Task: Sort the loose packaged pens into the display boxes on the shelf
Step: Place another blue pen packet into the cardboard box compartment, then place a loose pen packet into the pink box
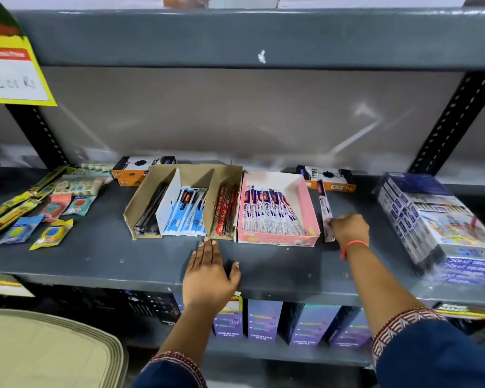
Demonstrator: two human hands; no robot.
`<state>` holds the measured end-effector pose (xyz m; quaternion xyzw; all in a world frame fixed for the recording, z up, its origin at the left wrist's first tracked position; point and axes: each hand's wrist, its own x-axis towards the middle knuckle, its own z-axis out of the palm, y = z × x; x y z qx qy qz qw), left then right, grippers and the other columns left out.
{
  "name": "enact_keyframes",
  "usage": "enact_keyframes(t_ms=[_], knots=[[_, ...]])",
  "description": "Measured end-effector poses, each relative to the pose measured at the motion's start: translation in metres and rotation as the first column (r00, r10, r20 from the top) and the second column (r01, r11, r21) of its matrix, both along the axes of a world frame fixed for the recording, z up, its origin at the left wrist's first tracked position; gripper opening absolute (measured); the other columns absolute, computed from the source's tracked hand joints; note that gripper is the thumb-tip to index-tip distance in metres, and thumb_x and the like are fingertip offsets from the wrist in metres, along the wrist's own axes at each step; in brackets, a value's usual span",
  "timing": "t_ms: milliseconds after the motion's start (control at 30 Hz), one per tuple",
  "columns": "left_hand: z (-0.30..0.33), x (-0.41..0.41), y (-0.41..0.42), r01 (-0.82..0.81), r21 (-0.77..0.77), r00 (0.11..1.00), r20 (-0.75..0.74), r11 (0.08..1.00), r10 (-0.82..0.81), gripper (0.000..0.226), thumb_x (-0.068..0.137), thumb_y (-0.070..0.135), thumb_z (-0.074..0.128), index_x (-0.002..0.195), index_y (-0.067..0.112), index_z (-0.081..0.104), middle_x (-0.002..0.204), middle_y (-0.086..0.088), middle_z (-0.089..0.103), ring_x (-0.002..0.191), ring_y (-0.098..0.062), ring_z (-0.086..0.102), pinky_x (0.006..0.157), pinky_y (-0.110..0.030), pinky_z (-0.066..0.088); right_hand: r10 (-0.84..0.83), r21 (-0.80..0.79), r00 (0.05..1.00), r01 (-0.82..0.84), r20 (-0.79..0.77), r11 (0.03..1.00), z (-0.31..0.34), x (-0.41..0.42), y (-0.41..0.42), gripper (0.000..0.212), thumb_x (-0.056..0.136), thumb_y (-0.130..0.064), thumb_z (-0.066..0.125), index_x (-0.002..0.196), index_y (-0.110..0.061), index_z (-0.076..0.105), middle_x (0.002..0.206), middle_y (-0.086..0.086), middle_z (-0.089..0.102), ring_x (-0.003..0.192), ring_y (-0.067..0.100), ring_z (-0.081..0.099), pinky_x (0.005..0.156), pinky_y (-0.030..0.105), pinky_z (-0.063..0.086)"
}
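Observation:
A brown cardboard display box [230, 175] with three slots stands on the grey shelf [109, 256]. Its slots hold black, blue [185, 212] and red pen packets [226, 210]. To its right is a pink display box [310, 203] filled with white and purple pen packets [272, 214]. One loose white and purple pen packet [325, 204] lies just right of the pink box. My right hand [349, 229] is closed on its near end. My left hand [207, 271] lies flat on the shelf in front of the brown box, fingers apart, holding nothing.
Small colourful packets [51, 232] and long yellow packs [14, 203] lie at the left. Two orange and black boxes [140, 169] [332, 177] sit at the back. A large wrapped carton [431, 219] fills the right end. Purple boxes [263, 322] stand on the shelf below.

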<state>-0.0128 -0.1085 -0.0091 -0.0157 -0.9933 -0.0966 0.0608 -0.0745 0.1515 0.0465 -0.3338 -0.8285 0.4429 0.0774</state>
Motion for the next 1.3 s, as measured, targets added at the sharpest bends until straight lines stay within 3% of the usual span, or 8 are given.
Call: enact_keyframes(t_ms=[100, 167, 267, 400, 633, 1067, 1200, 1300], knots=[[0.0, 0.0, 0.001, -0.002, 0.007, 1.0, -0.01, 1.0, 0.002, 0.092, 0.073, 0.059, -0.002, 0.145, 0.005, 0.014, 0.153, -0.013, 0.018, 0.14, -0.023, 0.014, 0.113, -0.03, 0.006, -0.075, -0.143, 0.973, 0.044, -0.22, 0.989, 0.011, 0.003, -0.014, 0.008, 0.085, -0.012, 0.061, 0.078, -0.011, 0.064, 0.084, 0.009, 0.059, 0.082, 0.021, 0.053, 0.077, 0.028, 0.042], [0.001, 0.0, 0.001, 0.002, 0.014, 1.0, -0.011, 1.0, -0.002, 0.087, 0.078, 0.058, 0.003, 0.145, 0.004, 0.015, 0.153, -0.014, 0.019, 0.14, -0.024, 0.014, 0.113, -0.031, 0.006, -0.114, -0.24, 0.935, 0.031, -0.337, 0.97, 0.018, 0.004, -0.028, 0.024, 0.083, -0.006, 0.063, 0.063, -0.018, 0.058, 0.076, 0.002, 0.062, 0.079, 0.018, 0.054, 0.075, 0.026, 0.042], [0.003, 0.0, -0.001, 0.015, 0.02, 1.0, 0.008, 1.0, -0.015, 0.073, 0.092, 0.05, 0.026, 0.145, 0.002, 0.012, 0.153, -0.015, 0.016, 0.14, -0.025, 0.011, 0.114, -0.032, 0.005, -0.089, -0.405, 0.879, -0.124, -0.468, 0.906, 0.03, 0.015, -0.05, 0.038, 0.08, 0.009, 0.059, 0.056, -0.021, 0.058, 0.063, -0.006, 0.064, 0.06, 0.011, 0.058, 0.06, 0.022, 0.047], [0.005, 0.001, -0.001, 0.021, 0.017, 1.0, 0.014, 1.0, -0.021, 0.072, 0.094, 0.049, 0.029, 0.145, 0.001, 0.01, 0.153, -0.016, 0.014, 0.14, -0.025, 0.01, 0.114, -0.033, 0.004, 0.006, -0.53, 0.828, -0.365, -0.561, 0.765, 0.036, 0.039, -0.081, 0.03, 0.08, 0.012, 0.06, 0.065, -0.014, 0.06, 0.048, -0.011, 0.068, 0.047, -0.002, 0.061, 0.044, 0.01, 0.045], [0.003, 0.001, -0.001, 0.025, 0.018, 1.0, 0.001, 1.0, -0.025, 0.074, 0.093, 0.049, 0.031, 0.145, 0.0, 0.01, 0.153, -0.016, 0.016, 0.14, -0.026, 0.012, 0.114, -0.034, 0.006, 0.057, -0.562, 0.823, -0.435, -0.566, 0.704, 0.024, 0.065, -0.115, 0.025, 0.08, 0.007, 0.065, 0.065, -0.013, 0.061, 0.044, -0.014, 0.064, 0.041, -0.007, 0.053, 0.041, 0.005, 0.038], [0.001, 0.0, -0.002, 0.024, 0.039, 0.999, -0.031, 0.999, -0.023, 0.074, 0.093, 0.05, 0.032, 0.145, 0.0, 0.012, 0.152, -0.016, 0.018, 0.14, -0.025, 0.013, 0.113, -0.032, 0.005, 0.062, -0.572, 0.858, -0.392, -0.511, 0.72, 0.016, 0.064, -0.121, 0.025, 0.079, 0.006, 0.067, 0.063, -0.013, 0.062, 0.047, -0.012, 0.064, 0.043, -0.007, 0.054, 0.043, 0.007, 0.042], [0.0, -0.001, -0.002, 0.02, 0.032, 1.0, -0.024, 0.999, -0.019, 0.075, 0.092, 0.051, 0.03, 0.145, 0.001, 0.01, 0.153, -0.016, 0.017, 0.14, -0.025, 0.012, 0.114, -0.033, 0.006, 0.001, -0.591, 0.882, -0.317, -0.471, 0.742, 0.022, 0.054, -0.112, 0.03, 0.079, 0.008, 0.066, 0.061, -0.015, 0.059, 0.054, -0.007, 0.065, 0.052, 0.005, 0.057, 0.044, 0.012, 0.043], [-0.001, -0.001, -0.003, 0.019, 0.03, 1.0, -0.014, 0.999, -0.018, 0.075, 0.092, 0.051, 0.027, 0.145, 0.002, 0.009, 0.153, -0.015, 0.016, 0.14, -0.025, 0.012, 0.114, -0.033, 0.006, -0.01, -0.508, 0.929, -0.193, -0.369, 0.839, 0.027, 0.035, -0.1, 0.033, 0.079, 0.008, 0.065, 0.059, -0.018, 0.056, 0.071, 0.007, 0.063, 0.062, 0.019, 0.056, 0.047, 0.02, 0.046]])
